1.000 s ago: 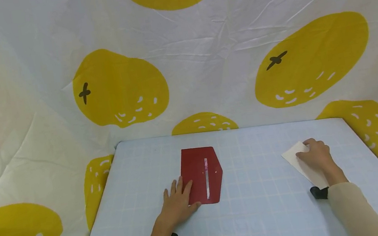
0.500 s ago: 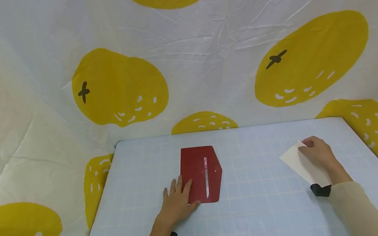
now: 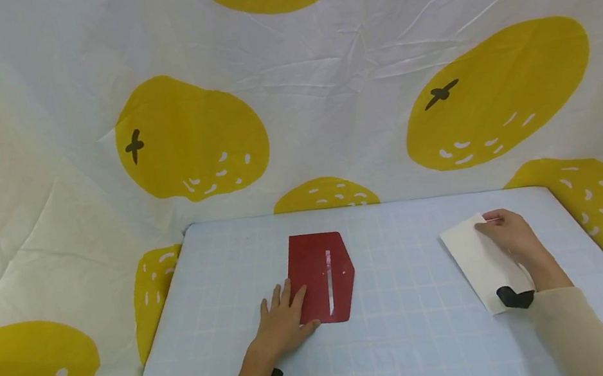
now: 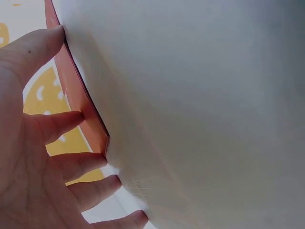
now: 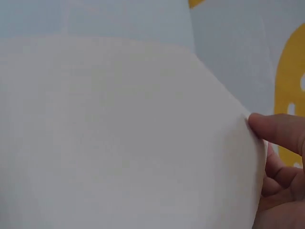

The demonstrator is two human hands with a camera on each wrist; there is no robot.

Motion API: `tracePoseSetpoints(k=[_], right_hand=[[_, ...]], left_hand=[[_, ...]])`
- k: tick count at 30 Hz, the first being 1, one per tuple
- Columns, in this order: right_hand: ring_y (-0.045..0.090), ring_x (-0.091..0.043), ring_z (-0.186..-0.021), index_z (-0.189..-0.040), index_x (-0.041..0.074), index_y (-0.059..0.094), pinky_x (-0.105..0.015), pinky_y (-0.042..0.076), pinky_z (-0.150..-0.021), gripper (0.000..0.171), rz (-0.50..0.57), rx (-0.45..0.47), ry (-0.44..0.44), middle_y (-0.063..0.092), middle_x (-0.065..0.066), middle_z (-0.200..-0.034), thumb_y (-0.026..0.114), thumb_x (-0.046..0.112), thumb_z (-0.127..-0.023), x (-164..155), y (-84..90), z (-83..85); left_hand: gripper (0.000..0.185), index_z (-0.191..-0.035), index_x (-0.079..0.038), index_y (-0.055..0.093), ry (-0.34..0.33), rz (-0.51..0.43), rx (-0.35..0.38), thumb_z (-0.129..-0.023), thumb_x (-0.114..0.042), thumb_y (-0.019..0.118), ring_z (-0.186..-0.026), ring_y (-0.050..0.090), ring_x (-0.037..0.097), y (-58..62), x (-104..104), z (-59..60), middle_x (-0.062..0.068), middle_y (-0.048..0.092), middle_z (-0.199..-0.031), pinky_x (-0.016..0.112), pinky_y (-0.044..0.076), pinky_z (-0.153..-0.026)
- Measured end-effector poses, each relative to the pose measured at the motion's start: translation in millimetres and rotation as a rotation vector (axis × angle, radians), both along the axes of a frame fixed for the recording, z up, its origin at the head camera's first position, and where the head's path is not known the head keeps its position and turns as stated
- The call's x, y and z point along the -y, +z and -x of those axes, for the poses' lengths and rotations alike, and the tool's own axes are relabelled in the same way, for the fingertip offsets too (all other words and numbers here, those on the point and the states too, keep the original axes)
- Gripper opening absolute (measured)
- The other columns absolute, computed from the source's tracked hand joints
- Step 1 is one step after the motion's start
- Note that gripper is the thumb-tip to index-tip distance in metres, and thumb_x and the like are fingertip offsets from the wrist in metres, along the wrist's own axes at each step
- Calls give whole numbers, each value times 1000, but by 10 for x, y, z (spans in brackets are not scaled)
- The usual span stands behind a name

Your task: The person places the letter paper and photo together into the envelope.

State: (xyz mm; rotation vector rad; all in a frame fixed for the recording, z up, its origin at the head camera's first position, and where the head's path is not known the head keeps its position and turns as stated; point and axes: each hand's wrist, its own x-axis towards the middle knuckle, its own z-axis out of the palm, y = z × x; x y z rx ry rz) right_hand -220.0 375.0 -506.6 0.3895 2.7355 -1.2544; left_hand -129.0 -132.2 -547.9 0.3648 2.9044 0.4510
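A red envelope (image 3: pixel 308 263) lies on the table, its pointed flap toward the right and a pale shiny strip (image 3: pixel 330 284) running along it. My left hand (image 3: pixel 280 326) has its fingers spread, with the thumb and some fingertips on the envelope's lower left part. In the left wrist view the envelope (image 4: pixel 78 90) shows edge-on under the thumb and fingers. On the right, my right hand (image 3: pixel 517 240) pinches a sheet of white paper (image 3: pixel 472 253) near its far right edge. The right wrist view shows the thumb on the near face of the paper (image 5: pixel 119 133), other fingers behind it.
The table (image 3: pixel 406 341) has a pale blue checked cover. Behind it and to the sides hangs a white cloth (image 3: pixel 325 113) printed with yellow fruit. Each wrist wears a black camera mount, the right one (image 3: pixel 515 297) overlapping the paper's lower end.
My right hand has moved slightly away from me and to the right with the white paper, which has turned and shows more of its face. The left hand and the envelope have stayed put.
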Motion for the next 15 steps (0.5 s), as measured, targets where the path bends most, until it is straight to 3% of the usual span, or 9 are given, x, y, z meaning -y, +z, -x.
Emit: tracePoseSetpoints(k=[5, 15], right_hand=[[53, -21, -88, -142, -12, 37, -26, 49, -66, 65, 151, -38, -12, 51, -23, -117, 61, 33, -101, 80, 26, 5], [60, -11, -85, -148, -9, 29, -21, 54, -69, 67, 321, -61, -109, 49, -28, -128, 61, 25, -101, 368, -30, 8]], left_hand=[[82, -154, -12, 38, -4, 8, 6, -89, -52, 70, -145, 21, 46, -11, -9, 15, 22, 26, -160, 69, 20, -110], [82, -153, -11, 39, 8, -5, 10, -88, -50, 71, -144, 21, 46, 11, -12, -4, 22, 26, -159, 69, 19, -110]])
